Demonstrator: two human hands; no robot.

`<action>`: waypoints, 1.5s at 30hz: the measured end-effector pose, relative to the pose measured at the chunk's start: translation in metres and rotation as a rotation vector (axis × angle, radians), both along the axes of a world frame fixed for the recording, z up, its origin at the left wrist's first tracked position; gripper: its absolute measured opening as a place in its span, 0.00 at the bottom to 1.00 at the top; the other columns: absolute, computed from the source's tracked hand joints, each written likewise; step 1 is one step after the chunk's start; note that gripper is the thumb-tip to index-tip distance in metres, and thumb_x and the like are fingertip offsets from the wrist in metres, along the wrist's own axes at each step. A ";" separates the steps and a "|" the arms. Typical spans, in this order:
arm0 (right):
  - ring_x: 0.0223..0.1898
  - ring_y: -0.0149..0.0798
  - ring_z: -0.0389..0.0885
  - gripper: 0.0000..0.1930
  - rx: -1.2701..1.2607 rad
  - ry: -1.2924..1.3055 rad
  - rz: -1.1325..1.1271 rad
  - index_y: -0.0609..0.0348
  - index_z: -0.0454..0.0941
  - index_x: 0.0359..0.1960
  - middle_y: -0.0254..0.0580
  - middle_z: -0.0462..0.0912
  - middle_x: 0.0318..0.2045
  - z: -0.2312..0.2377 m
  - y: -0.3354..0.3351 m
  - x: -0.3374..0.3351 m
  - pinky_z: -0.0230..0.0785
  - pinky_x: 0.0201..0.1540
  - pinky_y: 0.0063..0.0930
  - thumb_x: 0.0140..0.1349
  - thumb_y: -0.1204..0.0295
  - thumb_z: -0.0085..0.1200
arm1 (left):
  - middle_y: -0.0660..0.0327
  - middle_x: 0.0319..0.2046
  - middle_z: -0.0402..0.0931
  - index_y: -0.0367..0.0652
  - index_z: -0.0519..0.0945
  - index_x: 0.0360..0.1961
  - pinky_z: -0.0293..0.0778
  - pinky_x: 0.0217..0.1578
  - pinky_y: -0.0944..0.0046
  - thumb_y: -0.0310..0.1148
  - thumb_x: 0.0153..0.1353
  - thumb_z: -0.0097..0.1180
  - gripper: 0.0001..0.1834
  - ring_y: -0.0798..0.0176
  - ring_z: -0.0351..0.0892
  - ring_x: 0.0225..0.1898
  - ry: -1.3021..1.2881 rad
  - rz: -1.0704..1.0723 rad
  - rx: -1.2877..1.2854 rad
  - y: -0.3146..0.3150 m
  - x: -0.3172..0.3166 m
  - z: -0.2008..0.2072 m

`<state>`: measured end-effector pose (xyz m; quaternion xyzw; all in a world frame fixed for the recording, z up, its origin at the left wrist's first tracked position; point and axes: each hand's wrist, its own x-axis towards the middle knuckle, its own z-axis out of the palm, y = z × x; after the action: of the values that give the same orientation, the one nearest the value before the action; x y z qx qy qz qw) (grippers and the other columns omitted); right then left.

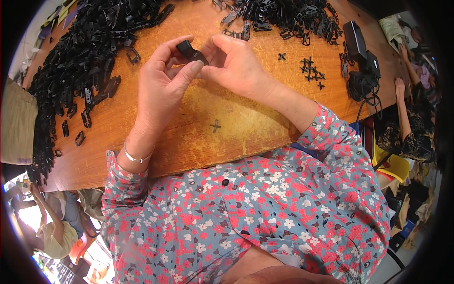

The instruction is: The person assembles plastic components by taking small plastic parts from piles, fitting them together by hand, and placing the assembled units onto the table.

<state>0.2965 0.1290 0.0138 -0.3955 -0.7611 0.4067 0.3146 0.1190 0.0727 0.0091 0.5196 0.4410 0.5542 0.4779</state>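
Observation:
Between both hands, above the wooden table, is a small black plastic part (186, 48) with a blocky upper end. My left hand (163, 87) grips it between thumb and curled fingers. From the other side, the closed fingertips of my right hand (236, 66) meet its lower end, close to the left thumb. The right fingers partly hide what they pinch. One small dark cross-shaped piece (215, 125) lies on the table below the hands. More black crosses (310, 70) are grouped to the right of my right wrist, with a single cross (282, 56) apart from them.
A large heap of black plastic parts (85, 42) covers the table's left side. Another pile (302, 19) of black frame-like pieces lies at the far right. Black boxes (354, 40) with a coiled cable (371, 97) stand at the right edge. Other people sit on both sides.

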 end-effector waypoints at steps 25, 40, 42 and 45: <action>0.27 0.28 0.85 0.17 -0.424 0.316 0.174 0.70 0.72 0.55 0.38 0.82 0.30 -0.009 -0.004 -0.006 0.77 0.28 0.21 0.68 0.75 0.60 | 0.62 0.44 0.82 0.37 0.79 0.53 0.73 0.52 0.69 0.25 0.68 0.58 0.14 0.70 0.78 0.48 0.154 0.064 0.053 0.005 -0.008 -0.006; 0.37 0.30 0.83 0.11 0.008 0.115 0.284 0.65 0.83 0.46 0.36 0.84 0.36 -0.010 -0.022 -0.014 0.77 0.41 0.26 0.68 0.70 0.61 | 0.54 0.46 0.82 0.34 0.80 0.56 0.76 0.53 0.64 0.60 0.78 0.32 0.38 0.64 0.81 0.48 -0.223 -0.059 -0.184 -0.004 0.013 -0.001; 0.38 0.31 0.83 0.10 -0.052 0.121 0.294 0.65 0.84 0.45 0.37 0.84 0.37 -0.009 -0.022 -0.014 0.77 0.43 0.27 0.67 0.71 0.61 | 0.55 0.44 0.83 0.34 0.83 0.52 0.77 0.50 0.66 0.58 0.79 0.34 0.36 0.65 0.82 0.46 -0.191 -0.003 -0.176 -0.010 0.015 0.002; 0.38 0.33 0.83 0.10 -0.093 0.180 0.278 0.65 0.84 0.45 0.37 0.84 0.39 -0.011 -0.023 -0.018 0.78 0.43 0.28 0.67 0.71 0.61 | 0.53 0.45 0.83 0.33 0.82 0.53 0.78 0.49 0.65 0.56 0.79 0.35 0.34 0.64 0.82 0.46 -0.191 -0.001 -0.231 -0.007 0.012 0.001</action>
<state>0.2785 0.1055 0.0028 -0.2625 -0.7578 0.5146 0.3034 0.1310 0.0656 0.0102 0.4063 0.4539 0.5466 0.5745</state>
